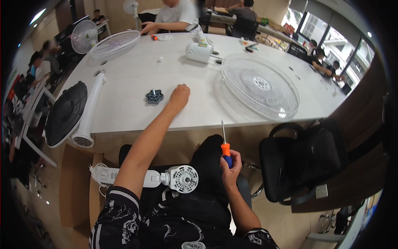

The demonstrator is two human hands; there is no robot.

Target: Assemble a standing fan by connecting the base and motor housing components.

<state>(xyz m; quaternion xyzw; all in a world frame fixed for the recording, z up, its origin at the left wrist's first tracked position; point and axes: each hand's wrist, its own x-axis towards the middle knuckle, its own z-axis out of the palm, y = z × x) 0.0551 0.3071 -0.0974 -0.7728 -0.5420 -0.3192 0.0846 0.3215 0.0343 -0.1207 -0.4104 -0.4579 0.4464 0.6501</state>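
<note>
My right hand (231, 168) is wrapped round the blue and orange handle of a screwdriver (225, 148), its metal shaft pointing up toward the table edge. My left hand (180, 98) reaches over the white table with its fingers curled closed; whatever they hold, if anything, is hidden. Just left of it lies a dark grey star-shaped knob (154, 96) with a bolt standing up from its middle. Across my lap rests a white fan motor unit (182, 179) with a round vented face and a shaft, joined to a white control body (151, 178) that passes under my left forearm.
On the white table (137, 70) are a clear fan grille (261, 83), another motor head (200, 52), a black round base (66, 114) and a white pole (89, 110). A person (176, 18) works across the table. At right stands a black chair (302, 162); a cardboard box (76, 186) is at left.
</note>
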